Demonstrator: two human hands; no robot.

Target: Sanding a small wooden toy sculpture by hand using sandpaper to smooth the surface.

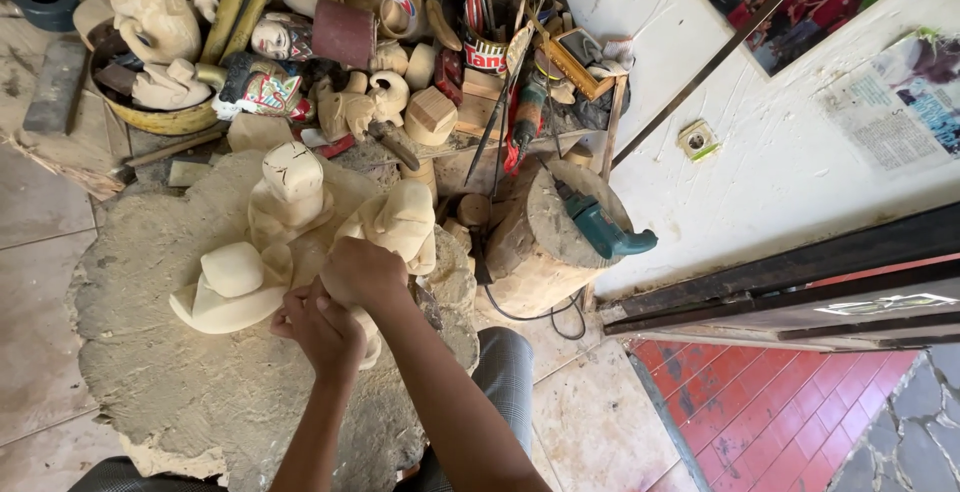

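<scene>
A pale unpainted wooden carving point(400, 220) lies on a big rough stump slab point(180, 382). My right hand point(360, 272) is closed over the carving's middle. My left hand point(318, 328) is curled into a fist just below and left of it, pressed against the carving's lower end point(372, 350). Anything inside that fist is hidden. Left of my hands on the slab are a hat-shaped pale carving point(232, 287) and an upright pale figure point(290, 190).
A smaller stump point(540, 252) to the right carries a teal power drill point(605, 232) with a trailing cable. Behind is a cluttered shelf of carvings, painted figurines point(265, 82), tools and a yellow bowl point(160, 117). A white wall and red floor tiles point(780, 412) lie to the right.
</scene>
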